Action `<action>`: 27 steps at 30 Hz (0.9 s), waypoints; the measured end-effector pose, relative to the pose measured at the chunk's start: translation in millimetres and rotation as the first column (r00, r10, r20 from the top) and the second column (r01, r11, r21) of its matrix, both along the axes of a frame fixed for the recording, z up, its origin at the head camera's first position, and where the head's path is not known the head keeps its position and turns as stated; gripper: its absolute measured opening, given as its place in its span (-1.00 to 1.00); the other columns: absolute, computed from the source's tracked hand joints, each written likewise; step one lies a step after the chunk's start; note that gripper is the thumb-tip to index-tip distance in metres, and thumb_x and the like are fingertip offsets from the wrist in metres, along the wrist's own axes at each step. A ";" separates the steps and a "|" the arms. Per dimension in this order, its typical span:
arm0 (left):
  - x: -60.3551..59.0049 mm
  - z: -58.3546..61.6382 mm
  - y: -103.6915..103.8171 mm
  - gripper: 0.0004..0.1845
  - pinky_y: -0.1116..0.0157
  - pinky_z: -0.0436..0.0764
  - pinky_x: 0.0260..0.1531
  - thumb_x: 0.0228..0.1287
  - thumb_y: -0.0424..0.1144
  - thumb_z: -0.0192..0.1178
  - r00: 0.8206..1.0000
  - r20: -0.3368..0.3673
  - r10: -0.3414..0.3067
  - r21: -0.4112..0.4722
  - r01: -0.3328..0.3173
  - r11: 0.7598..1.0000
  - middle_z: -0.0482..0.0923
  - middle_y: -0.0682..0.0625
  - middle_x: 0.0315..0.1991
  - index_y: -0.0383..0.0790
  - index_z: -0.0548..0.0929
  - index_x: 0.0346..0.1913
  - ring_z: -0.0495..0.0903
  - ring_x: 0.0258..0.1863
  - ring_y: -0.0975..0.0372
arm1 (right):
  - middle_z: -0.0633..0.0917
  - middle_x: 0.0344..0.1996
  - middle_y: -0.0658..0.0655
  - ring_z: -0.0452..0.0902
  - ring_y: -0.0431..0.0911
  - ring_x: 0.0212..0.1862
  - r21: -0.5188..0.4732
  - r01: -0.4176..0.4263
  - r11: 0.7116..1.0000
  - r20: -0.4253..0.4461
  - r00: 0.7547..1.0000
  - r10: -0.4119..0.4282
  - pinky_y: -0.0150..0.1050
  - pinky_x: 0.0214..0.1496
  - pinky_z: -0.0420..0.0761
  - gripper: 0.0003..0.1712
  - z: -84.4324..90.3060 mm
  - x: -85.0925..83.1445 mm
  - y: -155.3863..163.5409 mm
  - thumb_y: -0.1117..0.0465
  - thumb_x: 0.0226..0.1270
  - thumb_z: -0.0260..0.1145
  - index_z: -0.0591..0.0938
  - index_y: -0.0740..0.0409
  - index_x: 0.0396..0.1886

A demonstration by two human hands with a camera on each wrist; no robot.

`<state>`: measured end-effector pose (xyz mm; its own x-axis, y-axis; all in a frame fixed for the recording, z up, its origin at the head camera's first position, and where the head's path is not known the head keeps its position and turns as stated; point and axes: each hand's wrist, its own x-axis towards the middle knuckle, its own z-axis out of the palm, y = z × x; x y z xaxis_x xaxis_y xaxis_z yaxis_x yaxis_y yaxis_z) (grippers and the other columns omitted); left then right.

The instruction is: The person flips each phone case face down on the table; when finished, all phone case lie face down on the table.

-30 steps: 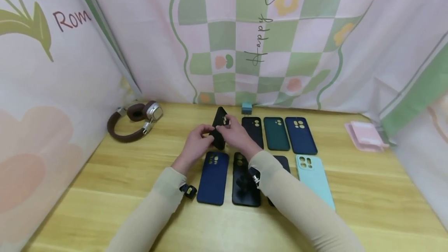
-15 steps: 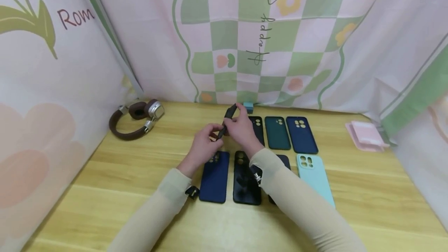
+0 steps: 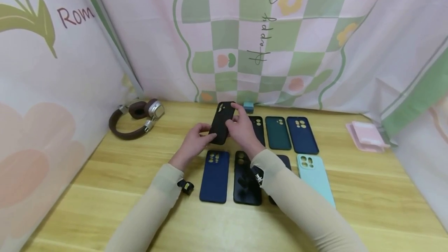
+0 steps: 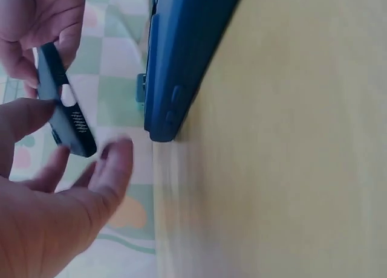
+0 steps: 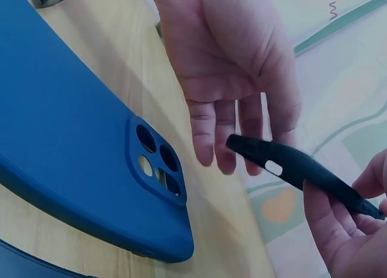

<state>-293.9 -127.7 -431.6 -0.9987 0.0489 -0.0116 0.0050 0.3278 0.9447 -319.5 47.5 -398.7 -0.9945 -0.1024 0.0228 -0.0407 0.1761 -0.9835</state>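
Note:
A black phone case [image 3: 220, 125] is held upright over the table, its camera cutouts at the upper left in the head view. My right hand [image 3: 242, 129] pinches its right side, with the index finger at the top corner. My left hand [image 3: 192, 143] is at the lower left, thumb against the case's face. In the left wrist view the left fingers [image 4: 112, 181] are blurred and spread away from the case [image 4: 72, 124]. The right wrist view shows the case's bottom edge [image 5: 296, 169] with its port opening. Just below the hands lies a navy blue phone case [image 3: 214, 180].
More phone cases lie in two rows: black [image 3: 258, 127], dark green [image 3: 278, 133] and navy [image 3: 302, 137] behind; glossy black [image 3: 246, 184], another partly under my forearm, and mint [image 3: 316, 178] in front. Headphones [image 3: 155, 110] stand left, a small blue block [image 3: 248, 107] behind, a pink object [image 3: 367, 135] right.
The black phone case has turned from one face, through edge-on, to its other face, so its cutouts moved from upper right to upper left. The left fingers have loosened around it.

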 end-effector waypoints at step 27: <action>-10.0 -7.0 1.0 -0.78 0.26 0.63 -0.31 0.21 -0.45 0.27 0.998 0.035 0.052 -0.078 -0.049 0.996 0.62 -0.13 -0.07 -0.31 0.66 -0.07 0.63 -0.22 0.11 | 0.15 0.51 0.17 0.11 0.08 0.45 0.366 -0.101 0.925 0.140 0.989 0.052 0.05 0.35 0.27 -0.16 -11.0 -4.3 -10.2 0.08 0.39 0.15 0.03 -0.02 0.58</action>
